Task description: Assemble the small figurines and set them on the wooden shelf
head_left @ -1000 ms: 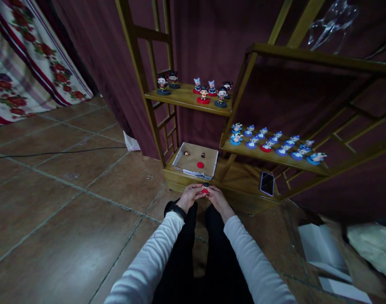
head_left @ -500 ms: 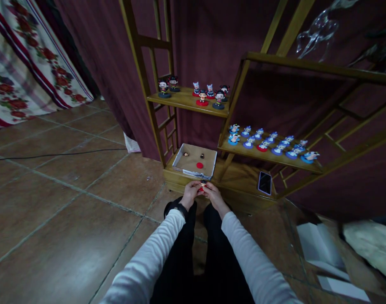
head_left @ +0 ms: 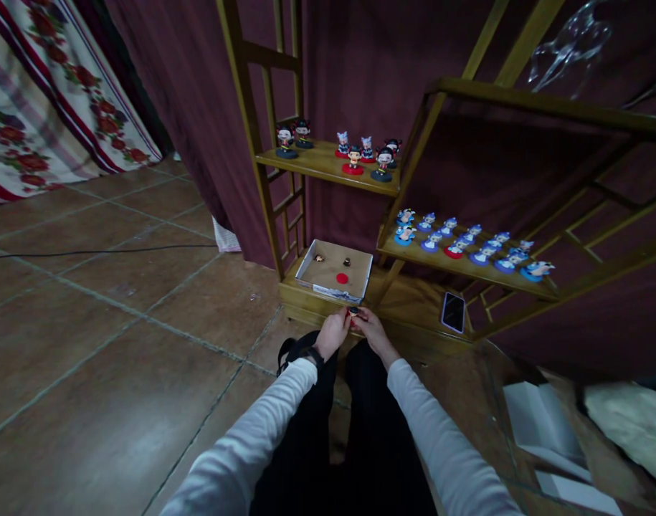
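Between my fingertips is a small figurine (head_left: 353, 313) with black hair and a red lower part, mostly covered by my fingers. My left hand (head_left: 334, 332) is closed on its left side, a dark band on the wrist. From the right, my right hand (head_left: 371, 330) pinches the same figurine. Just beyond my hands lies a shallow open box (head_left: 323, 289) with a brown inside. In it are a red round base (head_left: 342, 278), a small dark-haired figurine part (head_left: 319, 258) and a small dark piece (head_left: 347, 262).
Several figurines on round bases stand on the upper wooden shelf (head_left: 311, 162). More blue and purple figurines (head_left: 457, 247) line the shelf at right. A phone (head_left: 453, 312) lies on the bottom board. White box pieces (head_left: 543, 423) are on the tiled floor at right.
My hands have shifted slightly right with the figurine, and my left hand has turned, showing more of its back. The whole view has swung a little. The box's contents look unchanged.
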Demonstrator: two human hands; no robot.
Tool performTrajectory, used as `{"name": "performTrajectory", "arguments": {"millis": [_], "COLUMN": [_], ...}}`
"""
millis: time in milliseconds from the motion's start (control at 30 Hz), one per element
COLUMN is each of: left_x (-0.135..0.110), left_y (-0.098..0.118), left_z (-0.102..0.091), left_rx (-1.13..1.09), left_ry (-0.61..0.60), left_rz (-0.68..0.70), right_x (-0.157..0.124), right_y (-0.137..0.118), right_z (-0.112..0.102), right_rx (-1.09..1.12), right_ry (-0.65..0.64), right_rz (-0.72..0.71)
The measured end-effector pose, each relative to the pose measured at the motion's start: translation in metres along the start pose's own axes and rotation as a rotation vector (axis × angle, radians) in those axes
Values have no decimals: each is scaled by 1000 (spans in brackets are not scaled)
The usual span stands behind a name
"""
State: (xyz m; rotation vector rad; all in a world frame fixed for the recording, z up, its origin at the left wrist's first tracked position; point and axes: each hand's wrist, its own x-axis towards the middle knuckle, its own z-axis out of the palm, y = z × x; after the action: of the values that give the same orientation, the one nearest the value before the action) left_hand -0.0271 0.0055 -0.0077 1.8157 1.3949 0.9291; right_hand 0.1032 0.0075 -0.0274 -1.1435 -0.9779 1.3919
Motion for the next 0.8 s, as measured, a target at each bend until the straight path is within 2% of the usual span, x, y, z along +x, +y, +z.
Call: {"name": "performTrajectory", "arguments": {"millis": [167,400,633,800], "left_x": [-3,-7,-10,-13], "left_y": [4,5,10,10], "left_z": [-3,-5,-10,-12], "left_rx": [47,283,528,536], "left_ry": [-27,-95,-106,-96], "left_rz": [15,30,174,228], "right_x": [1,3,3,3], "right_y": [2,7,6,7], "right_z": [4,6,6,3], "right_rx": [53,52,11,-4], "right_ry": [32,21,50,7], "right_rz": [7,-17,-106,-119]}}
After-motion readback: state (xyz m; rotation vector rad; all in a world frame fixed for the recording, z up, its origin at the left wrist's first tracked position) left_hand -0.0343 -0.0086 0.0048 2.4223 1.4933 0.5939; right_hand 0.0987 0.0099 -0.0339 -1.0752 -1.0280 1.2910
